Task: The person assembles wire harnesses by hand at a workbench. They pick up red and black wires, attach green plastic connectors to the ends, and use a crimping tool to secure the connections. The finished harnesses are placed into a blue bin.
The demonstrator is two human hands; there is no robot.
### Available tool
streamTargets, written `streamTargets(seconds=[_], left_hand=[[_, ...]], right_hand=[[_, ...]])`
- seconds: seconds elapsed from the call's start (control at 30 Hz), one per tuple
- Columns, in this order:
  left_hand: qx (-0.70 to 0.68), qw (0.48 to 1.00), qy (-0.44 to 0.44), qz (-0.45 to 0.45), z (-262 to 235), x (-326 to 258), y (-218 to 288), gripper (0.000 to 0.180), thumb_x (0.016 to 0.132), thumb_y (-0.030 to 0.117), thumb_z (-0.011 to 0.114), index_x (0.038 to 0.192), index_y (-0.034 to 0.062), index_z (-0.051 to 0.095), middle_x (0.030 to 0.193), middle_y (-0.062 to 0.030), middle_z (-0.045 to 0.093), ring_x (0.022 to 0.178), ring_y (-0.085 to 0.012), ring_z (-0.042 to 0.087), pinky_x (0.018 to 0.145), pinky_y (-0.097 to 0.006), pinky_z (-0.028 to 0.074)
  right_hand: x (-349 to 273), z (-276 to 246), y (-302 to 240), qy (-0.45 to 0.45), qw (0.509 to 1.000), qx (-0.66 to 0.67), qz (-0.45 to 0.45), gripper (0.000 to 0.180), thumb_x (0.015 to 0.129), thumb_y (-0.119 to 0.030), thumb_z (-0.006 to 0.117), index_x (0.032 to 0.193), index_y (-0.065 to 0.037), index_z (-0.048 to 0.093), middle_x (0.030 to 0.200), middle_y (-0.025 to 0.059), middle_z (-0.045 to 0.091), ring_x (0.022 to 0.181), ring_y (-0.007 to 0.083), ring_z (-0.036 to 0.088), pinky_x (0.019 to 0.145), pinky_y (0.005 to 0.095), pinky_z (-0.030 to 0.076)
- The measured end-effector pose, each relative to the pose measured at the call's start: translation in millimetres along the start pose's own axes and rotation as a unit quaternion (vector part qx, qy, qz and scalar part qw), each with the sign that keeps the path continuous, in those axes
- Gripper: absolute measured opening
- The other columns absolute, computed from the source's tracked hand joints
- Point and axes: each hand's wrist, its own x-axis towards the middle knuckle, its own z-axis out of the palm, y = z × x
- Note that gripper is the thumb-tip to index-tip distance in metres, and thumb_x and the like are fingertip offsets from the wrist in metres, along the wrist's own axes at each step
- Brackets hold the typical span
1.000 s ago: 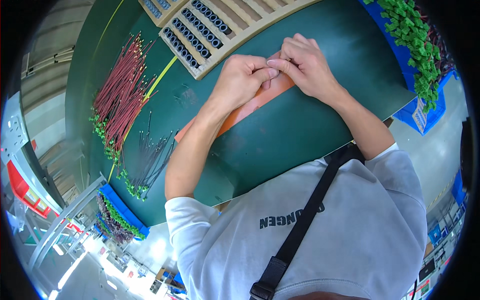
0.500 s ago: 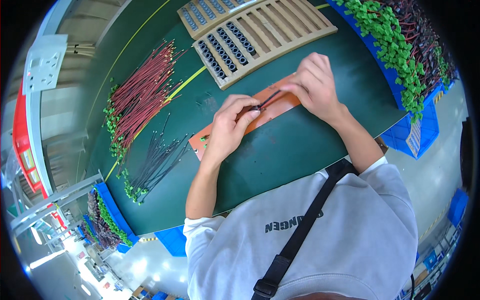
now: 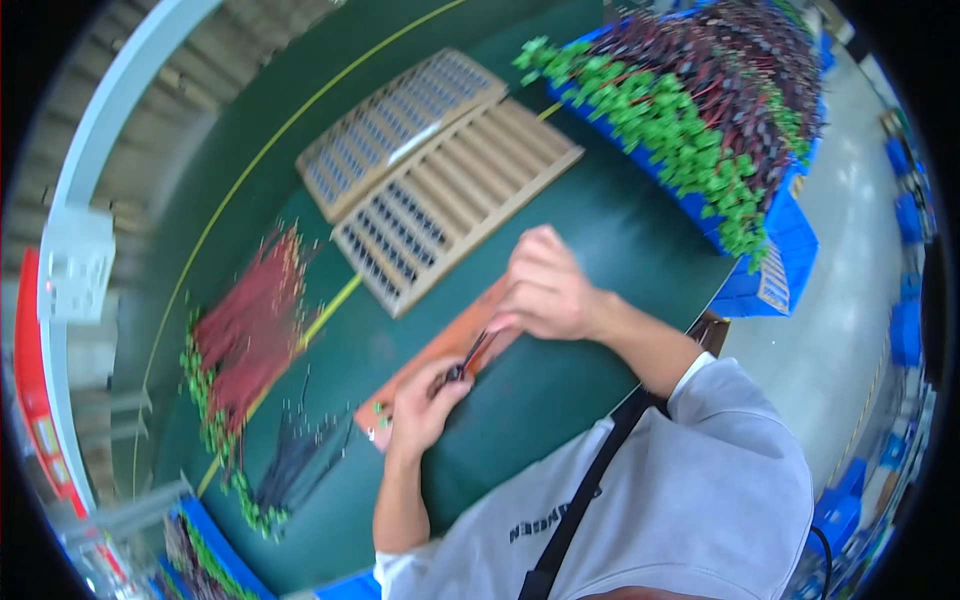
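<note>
My left hand [image 3: 425,402] and my right hand [image 3: 545,288] are over a long orange strip [image 3: 425,362] lying on the green table [image 3: 600,230]. Between them runs a thin dark wire piece [image 3: 470,355]; my left fingers pinch its lower end and my right fingertips pinch its upper end. The picture is blurred, so the wire's detail is unclear.
Two tan slotted trays [image 3: 440,190] lie beyond the hands. A bundle of red wires with green ends [image 3: 250,335] and a bunch of dark wires [image 3: 295,460] lie to the left. A blue bin heaped with red and green wires [image 3: 700,110] stands at the right.
The view has swung, so everything sits differently in the picture. My hands have drawn apart along the orange strip, the left lower, the right higher, with the dark wire stretched between them.
</note>
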Motion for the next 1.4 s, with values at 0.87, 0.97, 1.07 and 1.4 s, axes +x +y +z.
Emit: streamTargets(seconds=[0.87, 0.97, 1.07, 1.4], left_hand=[[0.189, 0.975, 0.093, 0.065, 14.4, 7.1, -1.2, 0.021, 0.092, -0.002, 0.070, 0.113, -0.0061, 0.070, 0.089, -0.0023, 0.065, 0.078, -0.0094, 0.060, 0.070, -0.024, 0.048], [0.213, 0.970, 0.092, 0.073, 13.4, 7.5, 0.0, 0.020, 0.094, 0.002, 0.070, 0.112, -0.0059, 0.071, 0.087, -0.0019, 0.065, 0.077, -0.0095, 0.060, 0.070, -0.023, 0.047], [0.224, 0.967, 0.090, 0.076, 12.9, 8.0, 0.0, 0.021, 0.095, 0.004, 0.069, 0.114, -0.0060, 0.071, 0.086, -0.0021, 0.065, 0.075, -0.0097, 0.060, 0.069, -0.022, 0.047], [0.252, 0.953, 0.124, 0.111, 24.6, -0.8, 30.6, 0.024, 0.097, 0.004, 0.065, 0.118, -0.0061, 0.070, 0.086, -0.0046, 0.067, 0.074, -0.0110, 0.060, 0.069, -0.026, 0.050]], right_hand=[[-21.7, 8.0, 17.9, -0.035, 0.983, 0.072, 0.164, 0.022, 0.086, -0.030, 0.083, 0.081, -0.011, 0.073, 0.076, 0.0002, 0.053, 0.077, 0.0217, 0.050, 0.075, 0.0362, 0.036], [-22.2, 8.5, 17.9, -0.028, 0.984, 0.075, 0.162, 0.022, 0.086, -0.030, 0.083, 0.081, -0.012, 0.073, 0.075, 0.0000, 0.053, 0.077, 0.0220, 0.050, 0.076, 0.0358, 0.036], [-24.9, 8.9, 16.6, -0.034, 0.979, 0.087, 0.179, 0.021, 0.087, -0.027, 0.083, 0.082, -0.010, 0.072, 0.078, 0.0005, 0.055, 0.077, 0.0214, 0.050, 0.076, 0.0364, 0.038], [-26.3, 43.4, -33.1, -0.076, 0.877, 0.420, 0.219, 0.014, 0.100, -0.010, 0.069, 0.106, 0.001, 0.076, 0.106, 0.0112, 0.066, 0.098, 0.0249, 0.067, 0.084, 0.0362, 0.053]])
